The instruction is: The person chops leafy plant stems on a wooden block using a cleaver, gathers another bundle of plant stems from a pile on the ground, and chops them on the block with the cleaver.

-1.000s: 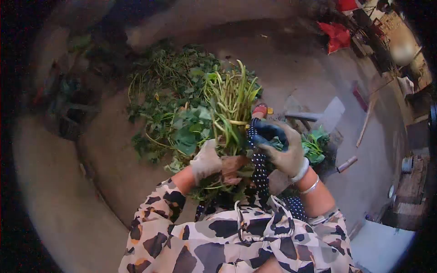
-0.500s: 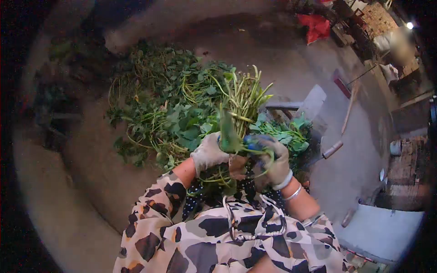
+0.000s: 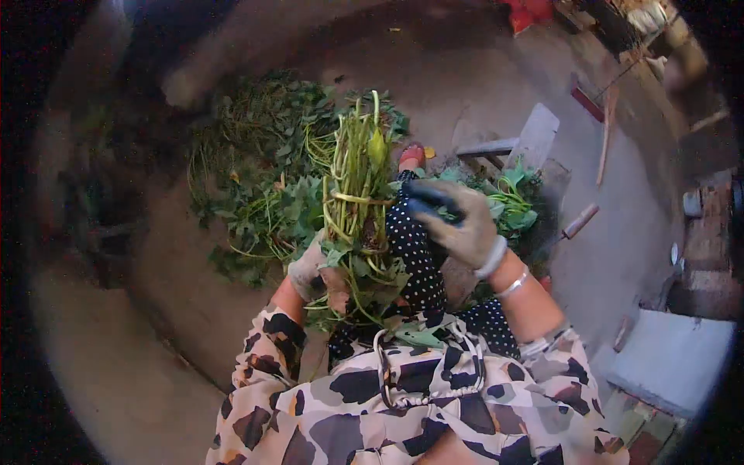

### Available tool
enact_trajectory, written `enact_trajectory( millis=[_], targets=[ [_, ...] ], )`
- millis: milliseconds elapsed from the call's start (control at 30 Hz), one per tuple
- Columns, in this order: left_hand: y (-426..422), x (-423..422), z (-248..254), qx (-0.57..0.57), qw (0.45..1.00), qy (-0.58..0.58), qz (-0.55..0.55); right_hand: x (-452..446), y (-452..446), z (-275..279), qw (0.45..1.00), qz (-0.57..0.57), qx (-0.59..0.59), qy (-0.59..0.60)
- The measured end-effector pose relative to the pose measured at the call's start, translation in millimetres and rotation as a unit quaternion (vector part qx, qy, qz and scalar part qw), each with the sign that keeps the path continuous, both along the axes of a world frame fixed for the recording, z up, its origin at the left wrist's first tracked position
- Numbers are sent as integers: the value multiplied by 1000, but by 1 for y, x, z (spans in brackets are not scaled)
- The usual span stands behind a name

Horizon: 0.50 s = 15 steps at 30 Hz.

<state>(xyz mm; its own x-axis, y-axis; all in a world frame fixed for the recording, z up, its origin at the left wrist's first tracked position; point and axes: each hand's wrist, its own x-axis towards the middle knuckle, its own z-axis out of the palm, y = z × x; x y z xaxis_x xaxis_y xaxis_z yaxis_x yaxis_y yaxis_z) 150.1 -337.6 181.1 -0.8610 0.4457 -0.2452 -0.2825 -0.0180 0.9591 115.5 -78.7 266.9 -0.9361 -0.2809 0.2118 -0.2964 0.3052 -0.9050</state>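
Note:
A bundle of green stems (image 3: 356, 178), wrapped by a band of stem, stands upright above my lap. My left hand (image 3: 309, 267), in a pale glove, holds the bundle low down, its fingers partly hidden behind leaves. To the right of the bundle is my right hand (image 3: 457, 225), in a pale glove with dark fingertips. It is raised over my dotted trouser leg (image 3: 412, 248), apart from the stems, its fingers curved and spread with nothing visible between them. Leaves hang from the bundle's lower end over my lap.
A large heap of leafy vines (image 3: 271, 194) lies on the floor ahead and left. More leafy stems (image 3: 511, 203) lie at the right, near a low stool-like board (image 3: 535, 136). Beyond are a wooden-handled tool (image 3: 608, 136) and a small cylinder (image 3: 580, 221). A pale panel (image 3: 673, 360) is lower right.
The bundle has moved left and turned more upright in my left hand. My right hand has come away from it and up, with its fingers opened. The view has shifted slightly.

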Motion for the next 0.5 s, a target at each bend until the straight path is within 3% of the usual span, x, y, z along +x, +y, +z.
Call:
enact_trajectory(
  millis=[133, 233, 300, 333, 367, 400, 433, 500],
  targets=[
    [18, -1, 35, 156, 987, -30, -18, -1, -28, -26, 963, -35, 193, 185],
    [19, 6, 38, 228, 972, -52, -20, -5, -35, -40, 954, -40, 181, 234],
    [9, 9, 14, 81, 966, 223, -99, -7, -36, -45, 959, -32, 173, 222],
    [4, 11, 0, 79, 967, 221, -103, -7, -35, -48, 963, -22, 166, 211],
    [-4, 12, -16, 172, 983, 8, -58, -10, -34, -47, 964, -27, 164, 208],
    [-9, 12, -26, 253, 945, -207, -8, -13, -32, -45, 984, 35, 117, 129],
    [-14, 13, -36, 318, 854, -409, 45, -16, -30, -45, 992, 97, 69, 50],
    [-15, 14, -32, 304, 868, -392, 26, -19, -18, -45, 985, 154, 73, 35]
  ],
)
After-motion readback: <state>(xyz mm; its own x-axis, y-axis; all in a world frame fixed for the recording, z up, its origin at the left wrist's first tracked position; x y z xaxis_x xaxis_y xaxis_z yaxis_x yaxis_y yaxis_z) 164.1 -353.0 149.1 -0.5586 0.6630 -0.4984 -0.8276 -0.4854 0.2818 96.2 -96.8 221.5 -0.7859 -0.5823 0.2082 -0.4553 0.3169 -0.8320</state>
